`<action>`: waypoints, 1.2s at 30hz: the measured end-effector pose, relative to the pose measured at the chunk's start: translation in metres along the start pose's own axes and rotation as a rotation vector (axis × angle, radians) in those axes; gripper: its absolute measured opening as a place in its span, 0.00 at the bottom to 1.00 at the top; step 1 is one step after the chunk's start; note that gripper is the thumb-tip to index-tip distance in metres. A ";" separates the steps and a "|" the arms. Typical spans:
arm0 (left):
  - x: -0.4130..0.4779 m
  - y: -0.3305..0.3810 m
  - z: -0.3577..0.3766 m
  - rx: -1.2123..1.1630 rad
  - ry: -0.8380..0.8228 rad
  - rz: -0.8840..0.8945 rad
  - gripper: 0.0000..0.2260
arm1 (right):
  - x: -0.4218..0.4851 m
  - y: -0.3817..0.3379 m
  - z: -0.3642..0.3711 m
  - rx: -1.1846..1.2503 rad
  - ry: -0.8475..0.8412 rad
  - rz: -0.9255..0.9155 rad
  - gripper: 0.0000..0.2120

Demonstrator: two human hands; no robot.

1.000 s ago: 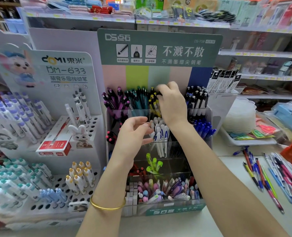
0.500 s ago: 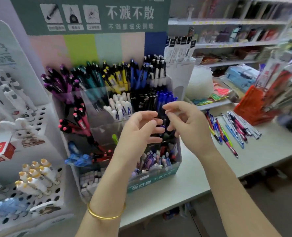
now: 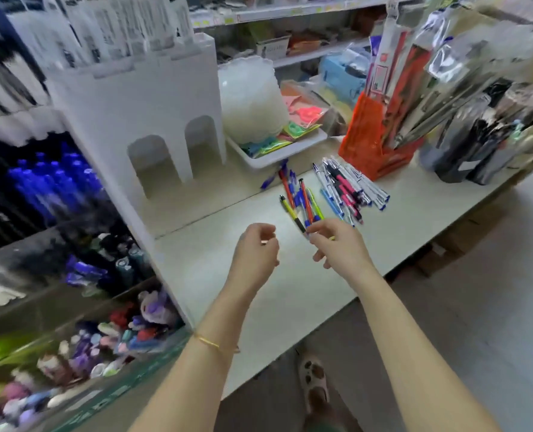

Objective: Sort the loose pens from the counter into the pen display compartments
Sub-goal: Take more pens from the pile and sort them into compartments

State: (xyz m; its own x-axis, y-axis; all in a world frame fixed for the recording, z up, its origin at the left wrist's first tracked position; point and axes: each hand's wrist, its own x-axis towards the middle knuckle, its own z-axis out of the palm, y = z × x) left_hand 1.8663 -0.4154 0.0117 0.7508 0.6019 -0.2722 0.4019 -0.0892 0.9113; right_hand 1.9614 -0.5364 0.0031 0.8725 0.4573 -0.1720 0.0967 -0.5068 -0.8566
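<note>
Loose pens lie on the pale counter in two heaps: a colourful one and a white, pink and black one. My right hand hovers over the near ends of the colourful pens, fingers loosely curled with the tips close to a yellow and black pen; no pen is lifted. My left hand floats beside it over bare counter, loosely curled and holding nothing. The pen display stands at the far left, blurred, with blue, black and pastel pens in its compartments.
A white castle-shaped holder stands between the display and the loose pens. Behind the pens are a white tray of packets and an orange stand. Bagged goods crowd the right. The counter's front edge runs diagonally above the floor.
The view has swung right, away from the display toward the loose pens. Both hands have moved from in front of the compartments to over the counter; the right hand now reaches the pen heap.
</note>
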 end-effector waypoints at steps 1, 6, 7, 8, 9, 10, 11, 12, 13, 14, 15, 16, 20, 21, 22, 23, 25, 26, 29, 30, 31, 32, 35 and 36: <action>0.029 0.003 0.012 0.072 0.052 0.007 0.15 | 0.023 0.007 -0.007 0.012 -0.008 0.016 0.09; 0.167 0.025 0.077 0.539 0.218 0.026 0.11 | 0.121 0.042 -0.045 -0.002 -0.071 0.069 0.10; 0.188 0.026 0.089 0.632 0.223 0.037 0.11 | 0.136 0.050 -0.052 0.003 -0.076 0.080 0.10; 0.206 0.026 0.100 0.712 0.231 0.040 0.13 | 0.149 0.056 -0.057 0.014 -0.080 0.087 0.11; 0.221 0.025 0.110 0.768 0.247 0.031 0.16 | 0.161 0.061 -0.061 0.024 -0.083 0.091 0.12; 0.233 0.022 0.117 0.811 0.258 0.009 0.20 | 0.171 0.066 -0.063 0.035 -0.089 0.093 0.12; 0.242 0.020 0.123 0.858 0.262 -0.013 0.24 | 0.180 0.071 -0.066 0.038 -0.100 0.091 0.12; 0.248 0.017 0.128 0.911 0.254 -0.034 0.27 | 0.186 0.074 -0.067 0.037 -0.115 0.087 0.11; 0.252 0.013 0.131 0.964 0.242 -0.050 0.30 | 0.190 0.076 -0.068 0.035 -0.128 0.083 0.10; 0.255 0.012 0.133 1.011 0.230 -0.060 0.32 | 0.193 0.079 -0.069 0.039 -0.136 0.083 0.09; 0.257 0.011 0.134 1.047 0.222 -0.065 0.32 | 0.196 0.081 -0.070 0.045 -0.140 0.086 0.09; 0.260 0.010 0.135 1.075 0.222 -0.057 0.31 | 0.198 0.083 -0.070 0.057 -0.140 0.088 0.09; 0.267 0.008 0.136 1.073 0.216 -0.016 0.21 | 0.201 0.085 -0.065 0.127 -0.157 0.108 0.11; 0.269 0.007 0.135 1.084 0.202 -0.015 0.20 | 0.201 0.084 -0.064 0.132 -0.165 0.111 0.10; 0.271 0.008 0.134 1.110 0.186 -0.014 0.19 | 0.201 0.083 -0.063 0.129 -0.172 0.108 0.10; 0.272 0.009 0.134 1.139 0.173 -0.014 0.19 | 0.201 0.082 -0.063 0.124 -0.181 0.103 0.10; 0.273 0.012 0.135 1.164 0.165 -0.027 0.16 | 0.200 0.081 -0.063 0.122 -0.198 0.100 0.10; 0.273 0.014 0.137 1.148 0.170 -0.044 0.14 | 0.200 0.081 -0.063 0.126 -0.200 0.100 0.10; 0.270 0.018 0.145 1.078 0.202 -0.101 0.12 | 0.198 0.082 -0.064 0.133 -0.201 0.104 0.10; 0.268 0.018 0.147 1.084 0.205 -0.088 0.11 | 0.198 0.082 -0.065 0.138 -0.201 0.106 0.10; 0.267 0.019 0.149 1.092 0.206 -0.070 0.10 | 0.197 0.082 -0.067 0.140 -0.201 0.109 0.10; 0.266 0.020 0.150 1.082 0.213 -0.052 0.10 | 0.197 0.083 -0.068 0.141 -0.199 0.112 0.10; 0.260 0.030 0.147 0.971 0.240 0.005 0.08 | 0.198 0.084 -0.072 0.142 -0.189 0.110 0.10; 0.257 0.035 0.145 0.927 0.231 0.033 0.09 | 0.198 0.085 -0.073 0.136 -0.183 0.104 0.10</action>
State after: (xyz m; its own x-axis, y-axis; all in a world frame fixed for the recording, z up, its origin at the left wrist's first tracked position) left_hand 2.1492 -0.3795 -0.0712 0.6868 0.7209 -0.0929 0.7124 -0.6423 0.2827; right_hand 2.1778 -0.5426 -0.0684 0.7720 0.5387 -0.3374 -0.0655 -0.4605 -0.8852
